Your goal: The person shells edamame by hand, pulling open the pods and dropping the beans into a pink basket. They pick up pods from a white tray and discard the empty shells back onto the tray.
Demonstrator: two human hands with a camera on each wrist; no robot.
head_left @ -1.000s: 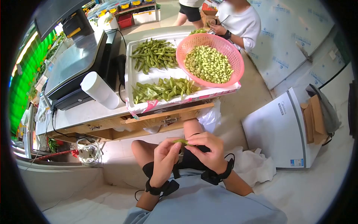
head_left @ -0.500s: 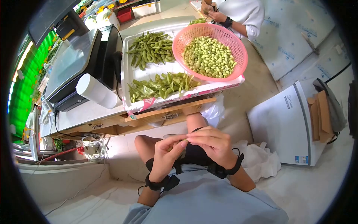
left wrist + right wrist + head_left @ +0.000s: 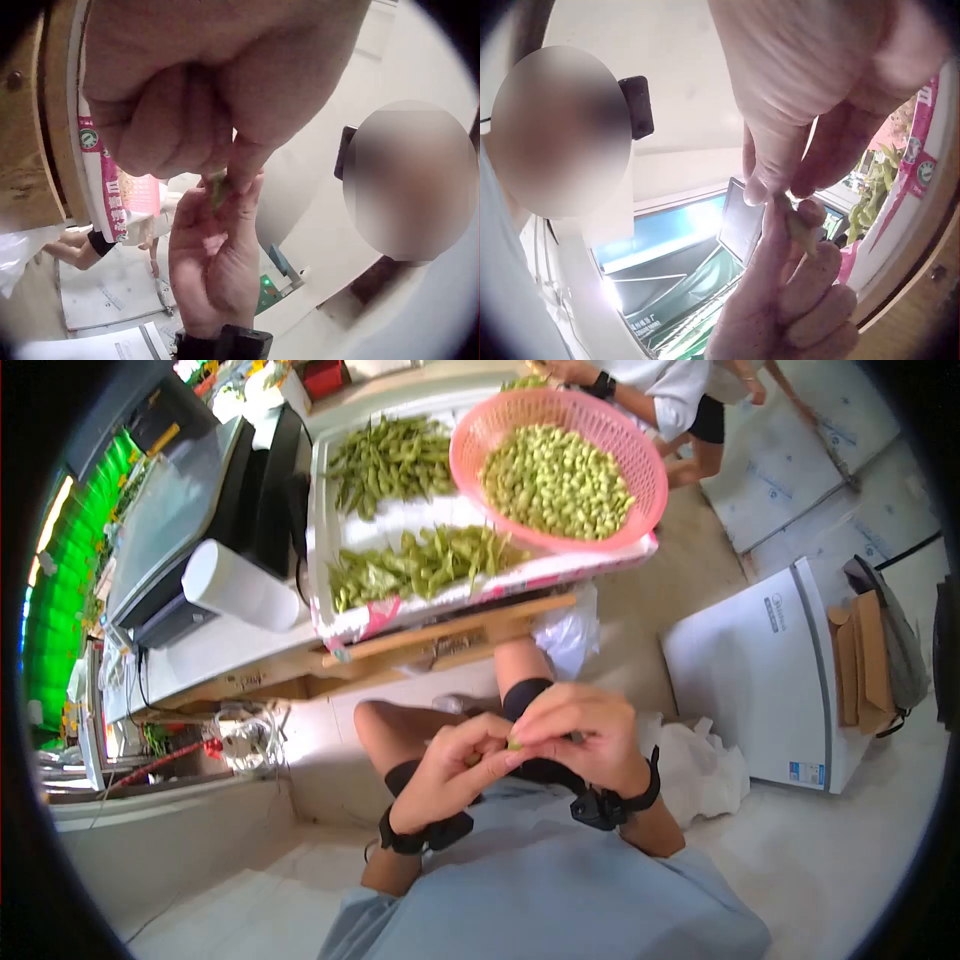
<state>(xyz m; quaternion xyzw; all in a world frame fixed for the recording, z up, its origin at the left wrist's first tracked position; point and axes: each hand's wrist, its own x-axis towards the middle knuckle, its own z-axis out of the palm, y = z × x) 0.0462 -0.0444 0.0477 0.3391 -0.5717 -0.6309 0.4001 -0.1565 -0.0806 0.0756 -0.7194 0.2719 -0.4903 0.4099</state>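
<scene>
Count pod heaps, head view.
3: far-left heap on the white tray, leafy heap along its near edge, small heap partly hidden behind the pink basket; more could be hidden there.

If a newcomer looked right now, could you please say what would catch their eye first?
Probably the pink basket of beans, at the right end of the white tray. Mostly left of the basket lie two piles of green pods. Below, in the head view, the left hand and right hand pinch a single green pod.

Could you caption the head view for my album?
Left hand and right hand pinch a green pod before a pink basket of shelled beans.
</scene>
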